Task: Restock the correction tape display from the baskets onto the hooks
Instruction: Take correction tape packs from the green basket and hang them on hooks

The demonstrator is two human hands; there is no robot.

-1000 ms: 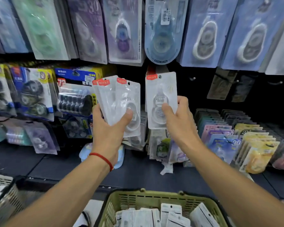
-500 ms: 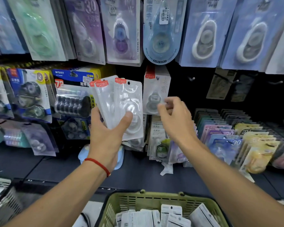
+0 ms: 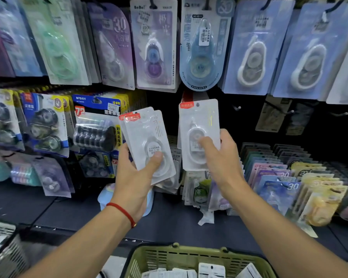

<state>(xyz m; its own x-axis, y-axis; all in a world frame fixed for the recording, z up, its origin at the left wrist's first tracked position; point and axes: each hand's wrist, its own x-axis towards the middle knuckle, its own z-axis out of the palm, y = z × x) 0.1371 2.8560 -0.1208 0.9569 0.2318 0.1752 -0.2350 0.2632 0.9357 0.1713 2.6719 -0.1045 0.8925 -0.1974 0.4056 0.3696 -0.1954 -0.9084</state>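
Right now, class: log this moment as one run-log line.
left hand: holds stack of packs | right hand: holds single pack before hooks | basket: more packs inside

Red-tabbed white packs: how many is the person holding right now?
3 can be seen: two fanned in the left hand (front pack, back pack), one pack in the right hand. More may hide behind the front pack.
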